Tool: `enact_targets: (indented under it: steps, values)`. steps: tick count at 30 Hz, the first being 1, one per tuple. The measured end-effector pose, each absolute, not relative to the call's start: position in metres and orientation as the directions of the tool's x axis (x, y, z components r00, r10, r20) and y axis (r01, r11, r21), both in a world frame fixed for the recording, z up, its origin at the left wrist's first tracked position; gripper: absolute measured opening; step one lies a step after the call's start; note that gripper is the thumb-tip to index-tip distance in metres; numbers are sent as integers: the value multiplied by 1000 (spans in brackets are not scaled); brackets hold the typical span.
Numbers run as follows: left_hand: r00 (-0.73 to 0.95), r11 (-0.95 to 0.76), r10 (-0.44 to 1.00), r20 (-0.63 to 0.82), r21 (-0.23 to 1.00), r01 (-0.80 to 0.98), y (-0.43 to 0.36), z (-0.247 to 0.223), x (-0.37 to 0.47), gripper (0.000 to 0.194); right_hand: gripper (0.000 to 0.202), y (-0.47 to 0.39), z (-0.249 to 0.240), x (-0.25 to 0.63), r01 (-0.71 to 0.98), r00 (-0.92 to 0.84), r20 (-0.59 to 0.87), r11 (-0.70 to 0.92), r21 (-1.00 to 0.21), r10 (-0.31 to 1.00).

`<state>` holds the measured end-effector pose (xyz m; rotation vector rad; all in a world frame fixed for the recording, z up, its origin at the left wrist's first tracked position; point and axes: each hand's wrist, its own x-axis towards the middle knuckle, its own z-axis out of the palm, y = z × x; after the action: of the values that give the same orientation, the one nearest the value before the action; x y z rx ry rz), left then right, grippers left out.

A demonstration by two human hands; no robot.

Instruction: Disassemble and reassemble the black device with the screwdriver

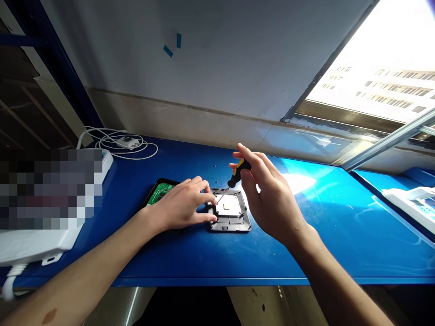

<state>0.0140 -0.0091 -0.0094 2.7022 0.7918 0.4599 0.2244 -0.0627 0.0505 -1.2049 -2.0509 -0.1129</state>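
My right hand (272,190) is closed around the black and yellow handle of a screwdriver (240,171). The tool is tilted, its thin shaft reaching down to the upper left corner of a dark plastic cover (234,223). A white plate (232,205) with a small beige square lies inside that cover. With thumb and fingertips, my left hand (185,203) holds the cover's left edge. Partly hidden behind this hand is a black housing with a green circuit board (159,191). The contact between screwdriver tip and cover is too small to make out.
Tiny dark pieces, perhaps screws (216,181), lie behind the cover on the blue table (272,267). To the left stand a large white device (64,240), partly blurred out, and a coiled white cable (149,156). Another white object (411,199) is at far right, past a metal frame.
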Motion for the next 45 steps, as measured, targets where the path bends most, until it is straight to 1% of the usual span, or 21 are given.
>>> enact_targets:
  steps: [2,5,10,14,17,20,23,28,35,38,41,45]
  values:
    - [800,-812,557,221,348,469,-9,-10,13,23,48,-66,56,226,800,-313,624,553,-233,716]
    - [802,-817,552,227,340,466,-8,-11,13,23,39,-68,61,224,812,-330,624,550,-195,708]
    - [800,-816,554,230,339,468,-8,-11,14,24,19,-65,59,213,798,-254,685,548,-250,683]
    - [799,-817,553,237,340,465,-9,-10,15,24,25,-63,49,210,780,-234,716,567,-265,657]
    - [800,-817,552,236,346,462,-9,-9,15,23,32,-65,44,210,744,-223,691,578,-334,687]
    - [800,-818,550,237,346,460,-9,-9,15,22,31,-67,43,210,729,-219,674,577,-368,706]
    - [800,-818,552,236,338,465,-9,-11,15,23,28,-67,44,209,749,-200,686,561,-353,699]
    - [802,-814,557,215,331,476,-9,-13,15,25,24,-64,44,215,817,-127,714,481,-318,688]
    - [796,-798,573,196,354,488,-9,-11,15,24,24,-64,45,219,864,-141,740,448,-232,657]
    - [793,-798,571,211,370,476,-9,-12,14,22,22,-60,44,218,865,-145,745,449,-224,651]
    - [789,-793,575,218,386,471,-9,-13,14,22,25,-54,42,219,850,-104,714,435,-298,692]
    - [782,-779,593,194,383,496,-10,-10,14,22,44,-41,35,231,765,-24,577,387,-515,816]
